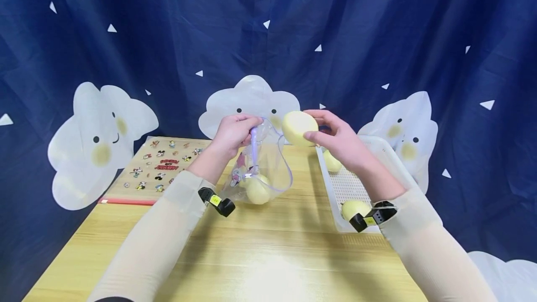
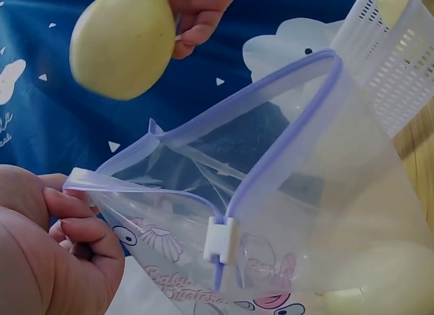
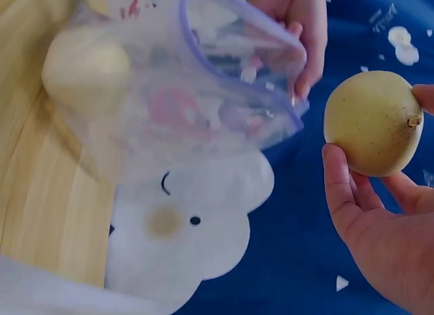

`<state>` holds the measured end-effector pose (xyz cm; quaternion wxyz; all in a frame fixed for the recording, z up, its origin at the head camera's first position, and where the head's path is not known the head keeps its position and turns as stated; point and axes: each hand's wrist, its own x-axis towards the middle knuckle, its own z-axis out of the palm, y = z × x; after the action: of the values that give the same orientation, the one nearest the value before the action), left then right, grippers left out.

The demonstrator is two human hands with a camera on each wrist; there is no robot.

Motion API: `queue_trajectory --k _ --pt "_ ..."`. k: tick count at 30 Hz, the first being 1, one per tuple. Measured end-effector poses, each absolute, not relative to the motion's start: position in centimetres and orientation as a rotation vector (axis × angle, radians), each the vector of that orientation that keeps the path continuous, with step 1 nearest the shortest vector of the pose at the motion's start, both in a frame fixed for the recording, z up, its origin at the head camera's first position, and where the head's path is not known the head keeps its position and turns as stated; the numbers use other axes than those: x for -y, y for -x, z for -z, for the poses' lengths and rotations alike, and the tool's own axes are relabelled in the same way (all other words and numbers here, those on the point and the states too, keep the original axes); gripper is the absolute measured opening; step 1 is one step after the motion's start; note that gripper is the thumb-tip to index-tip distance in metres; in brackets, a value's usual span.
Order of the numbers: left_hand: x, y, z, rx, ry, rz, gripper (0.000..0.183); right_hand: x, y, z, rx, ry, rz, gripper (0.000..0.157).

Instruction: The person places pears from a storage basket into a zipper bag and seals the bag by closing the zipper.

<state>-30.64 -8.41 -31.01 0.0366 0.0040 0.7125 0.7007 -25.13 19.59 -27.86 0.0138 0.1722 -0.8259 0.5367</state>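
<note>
My left hand (image 1: 236, 135) pinches the purple-edged rim of a clear zip bag (image 1: 268, 157) printed with cartoon figures. The mouth of the bag gapes wide, its white slider (image 2: 220, 240) at one end of the zip. Low inside the bag rests a pale yellow pear (image 1: 258, 189). In my right hand (image 1: 335, 134) is a second pear (image 3: 374, 124), gripped between thumb and fingers. It is held up beside the bag's mouth, apart from the rim in the left wrist view.
To the right a white perforated basket (image 1: 331, 199) holds more pears, one (image 1: 354, 209) near its front and another (image 1: 332, 161) farther back. A flat cartoon-printed bag (image 1: 147, 167) with a red zip lies at the table's left. Behind the wooden table (image 1: 251, 250) hangs a dark blue curtain (image 1: 235, 22).
</note>
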Motion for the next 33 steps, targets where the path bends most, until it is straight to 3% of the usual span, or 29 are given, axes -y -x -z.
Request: queue_trajectory --k 11,20,26,33 --pt "7.8 30.4 30.3 -2.32 0.041 -2.09 0.022 -16.6 24.6 28.4 2.651 -0.771 -1.534 0.058" --pt "7.3 30.2 30.1 -2.399 0.059 -1.986 0.027 -15.3 24.8 29.1 2.714 -0.757 -1.001 0.067" --pt "7.4 30.2 30.5 -2.327 0.009 -2.037 0.026 -14.7 25.2 30.1 2.715 -0.749 -0.926 0.071" --pt "7.6 30.2 30.6 -2.206 -0.024 -2.16 0.029 -14.3 25.5 30.6 2.682 -0.707 -1.064 0.058"
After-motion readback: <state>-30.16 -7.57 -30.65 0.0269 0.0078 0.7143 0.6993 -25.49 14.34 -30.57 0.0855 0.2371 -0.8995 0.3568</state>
